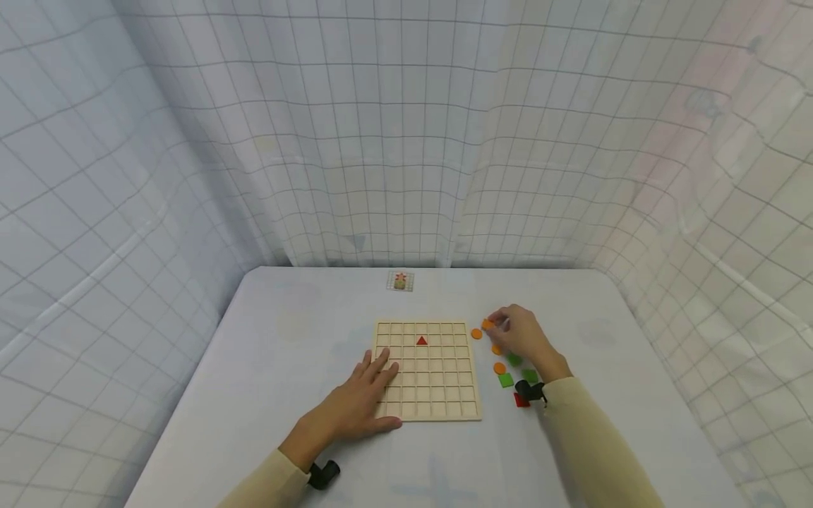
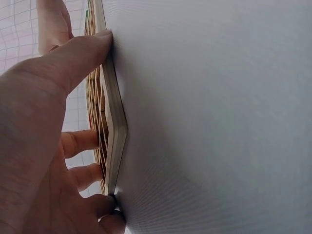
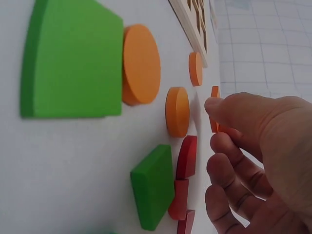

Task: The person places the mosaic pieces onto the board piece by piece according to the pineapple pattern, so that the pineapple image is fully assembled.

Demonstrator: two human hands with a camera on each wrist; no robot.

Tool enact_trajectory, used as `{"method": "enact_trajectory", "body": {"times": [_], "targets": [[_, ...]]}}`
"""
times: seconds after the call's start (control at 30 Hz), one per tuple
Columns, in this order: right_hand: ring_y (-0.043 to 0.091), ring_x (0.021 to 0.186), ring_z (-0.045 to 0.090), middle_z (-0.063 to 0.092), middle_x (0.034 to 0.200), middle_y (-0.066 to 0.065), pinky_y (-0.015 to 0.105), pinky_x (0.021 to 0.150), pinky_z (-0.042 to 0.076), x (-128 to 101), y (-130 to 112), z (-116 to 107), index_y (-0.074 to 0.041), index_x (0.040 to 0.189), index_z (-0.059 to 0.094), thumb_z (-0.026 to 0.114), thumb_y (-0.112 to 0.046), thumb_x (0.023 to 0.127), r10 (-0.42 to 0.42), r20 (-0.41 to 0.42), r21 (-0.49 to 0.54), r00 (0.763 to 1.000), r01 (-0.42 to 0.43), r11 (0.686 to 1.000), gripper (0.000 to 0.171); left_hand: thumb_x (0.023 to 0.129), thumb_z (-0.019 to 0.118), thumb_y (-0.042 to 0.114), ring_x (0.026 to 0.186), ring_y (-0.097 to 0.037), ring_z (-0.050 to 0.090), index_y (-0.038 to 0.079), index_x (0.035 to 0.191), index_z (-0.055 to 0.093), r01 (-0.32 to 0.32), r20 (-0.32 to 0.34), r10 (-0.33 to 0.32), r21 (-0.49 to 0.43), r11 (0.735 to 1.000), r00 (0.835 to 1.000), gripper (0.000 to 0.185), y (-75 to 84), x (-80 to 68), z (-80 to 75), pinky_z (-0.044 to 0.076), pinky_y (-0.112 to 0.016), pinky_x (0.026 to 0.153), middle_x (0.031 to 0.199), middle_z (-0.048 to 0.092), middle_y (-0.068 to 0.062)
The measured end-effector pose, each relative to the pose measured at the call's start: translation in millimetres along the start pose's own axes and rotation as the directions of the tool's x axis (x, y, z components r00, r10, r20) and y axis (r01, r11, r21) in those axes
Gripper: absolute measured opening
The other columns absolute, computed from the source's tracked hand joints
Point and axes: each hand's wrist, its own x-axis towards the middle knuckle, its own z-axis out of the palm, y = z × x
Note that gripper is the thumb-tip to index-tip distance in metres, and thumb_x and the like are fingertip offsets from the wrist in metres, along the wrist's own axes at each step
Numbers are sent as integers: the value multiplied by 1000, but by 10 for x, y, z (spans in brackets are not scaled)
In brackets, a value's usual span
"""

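Note:
A square wooden grid board [image 1: 438, 381] lies on the white table, with a red triangle [image 1: 422, 341] in one cell of its second row. My left hand [image 1: 383, 384] rests flat on the board's near-left corner; in the left wrist view its thumb [image 2: 80, 56] touches the board's edge [image 2: 113, 122]. To the right of the board, my right hand [image 1: 502, 323] pinches a thin orange piece [image 3: 214, 108] between thumb and fingers, just above the table. Orange discs [image 3: 177, 111], green squares [image 3: 153, 185] and red pieces [image 3: 186, 157] lie loose around that hand.
A small pattern card [image 1: 400, 281] lies at the table's far edge. More loose pieces sit right of the board: an orange disc [image 1: 476, 334], a green square [image 1: 505, 380], a red piece [image 1: 521, 401]. White gridded curtains [image 1: 406, 141] enclose the table on three sides.

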Motion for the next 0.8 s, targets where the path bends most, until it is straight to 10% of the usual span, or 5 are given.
{"method": "enact_trajectory", "body": {"times": [0.8], "targets": [[15,91,64,82,121,6,28,77,56,-226,-371,203,-11,124,87,90,-19,104,-77,20,2,997,77,997,22,98,86,71,175,-60,33,22,184,39,48,-7,-48,-48,998,999,109,-53,-25,9,49,-75,129,195,3,-30]]}}
